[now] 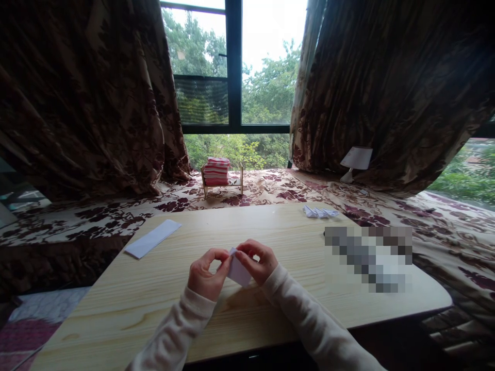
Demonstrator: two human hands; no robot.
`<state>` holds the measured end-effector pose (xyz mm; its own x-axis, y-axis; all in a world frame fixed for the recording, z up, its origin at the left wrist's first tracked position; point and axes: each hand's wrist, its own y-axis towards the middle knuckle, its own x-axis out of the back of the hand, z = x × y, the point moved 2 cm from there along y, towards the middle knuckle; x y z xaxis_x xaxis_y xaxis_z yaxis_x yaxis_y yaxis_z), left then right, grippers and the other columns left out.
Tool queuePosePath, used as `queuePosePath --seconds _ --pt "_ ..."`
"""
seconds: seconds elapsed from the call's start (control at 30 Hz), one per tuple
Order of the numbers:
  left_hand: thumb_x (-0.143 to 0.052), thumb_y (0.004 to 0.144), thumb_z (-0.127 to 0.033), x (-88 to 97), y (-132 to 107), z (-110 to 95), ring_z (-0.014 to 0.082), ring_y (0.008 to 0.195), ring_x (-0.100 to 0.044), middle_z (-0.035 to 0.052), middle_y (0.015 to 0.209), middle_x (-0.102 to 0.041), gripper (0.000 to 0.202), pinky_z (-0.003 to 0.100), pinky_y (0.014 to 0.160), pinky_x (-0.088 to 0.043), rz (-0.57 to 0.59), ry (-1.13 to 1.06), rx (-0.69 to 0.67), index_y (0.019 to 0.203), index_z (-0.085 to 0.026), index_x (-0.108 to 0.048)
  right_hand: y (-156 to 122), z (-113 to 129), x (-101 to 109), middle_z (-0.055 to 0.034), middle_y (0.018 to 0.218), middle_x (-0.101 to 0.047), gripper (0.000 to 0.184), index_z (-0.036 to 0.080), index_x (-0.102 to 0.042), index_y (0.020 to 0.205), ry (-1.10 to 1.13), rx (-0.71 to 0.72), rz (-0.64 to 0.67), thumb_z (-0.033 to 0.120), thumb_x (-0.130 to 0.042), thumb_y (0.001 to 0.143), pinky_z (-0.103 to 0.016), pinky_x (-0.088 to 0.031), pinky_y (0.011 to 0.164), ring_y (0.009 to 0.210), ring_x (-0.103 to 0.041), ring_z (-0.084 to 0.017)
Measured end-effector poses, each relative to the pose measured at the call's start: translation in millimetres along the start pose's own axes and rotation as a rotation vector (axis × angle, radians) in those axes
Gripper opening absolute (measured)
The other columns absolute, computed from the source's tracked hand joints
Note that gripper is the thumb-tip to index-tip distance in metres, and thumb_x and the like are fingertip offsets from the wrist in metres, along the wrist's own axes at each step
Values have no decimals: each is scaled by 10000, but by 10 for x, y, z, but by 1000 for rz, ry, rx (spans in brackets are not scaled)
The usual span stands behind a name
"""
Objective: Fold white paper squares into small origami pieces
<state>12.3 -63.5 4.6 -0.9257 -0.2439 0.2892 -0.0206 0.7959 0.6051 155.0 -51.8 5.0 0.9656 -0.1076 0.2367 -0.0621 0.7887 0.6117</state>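
A small folded piece of white paper point(240, 273) is held up between my hands, over the near middle of the wooden table point(185, 309). My left hand point(209, 272) pinches its upper left edge between thumb and forefinger. On the other side, my right hand point(258, 260) has its thumb and forefinger closed on the paper's top right. The fingers cover part of the paper, so its exact folds cannot be made out. Toward the table's far right edge sit several small folded white paper pieces point(320, 212) in a row. Flat white paper strips point(153, 238) lie at the left edge.
A blurred-out patch point(367, 260) hides something on the table's right side. Behind the table, a floral-covered ledge point(266, 188) bears a small wooden rack point(222, 187) with pink striped cloths point(216, 171) and a white lamp point(356, 158). Patterned curtains point(96, 93) flank the window.
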Motion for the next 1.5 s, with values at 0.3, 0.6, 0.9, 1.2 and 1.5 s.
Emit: queuePosePath --seconds 0.3,0.6,0.9,1.2,1.5 --pt "-570 709 -230 29 27 -89 135 655 -594 -6 665 -630 48 235 652 -476 57 95 -46 693 -188 -585 10 13 5 -20 629 -587 115 166 -607 665 14 0 10 222 -536 736 -228 -427 530 585 -522 -119" --pt "-566 714 -249 28 26 -71 137 652 -596 -9 653 -629 75 224 633 -472 78 92 -20 689 -185 -594 -2 6 -10 -13 622 -596 137 166 -622 681 23 -52 31 251 -536 744 -211 -421 505 542 -508 -104" --pt "-595 678 -285 -31 11 2 130 610 -570 -4 652 -616 263 239 618 -473 127 -69 150 909 -163 -575 16 -21 16 -13 606 -594 134 167 -605 658 24 -59 -25 252 -538 738 -210 -433 513 552 -515 -109" --pt "-610 665 -335 -82 -6 87 107 508 -510 -14 555 -572 182 198 486 -416 350 -209 281 659 -153 -619 13 -38 19 -7 582 -573 173 166 -588 667 160 -155 -46 322 -550 731 -209 -423 474 529 -506 -110" --pt "-525 751 -312 -29 90 -88 160 690 -558 33 685 -600 239 240 641 -446 426 -191 169 633 -161 -666 18 -63 30 2 611 -544 167 169 -573 697 264 -173 -51 331 -567 736 -212 -425 503 548 -495 -105"
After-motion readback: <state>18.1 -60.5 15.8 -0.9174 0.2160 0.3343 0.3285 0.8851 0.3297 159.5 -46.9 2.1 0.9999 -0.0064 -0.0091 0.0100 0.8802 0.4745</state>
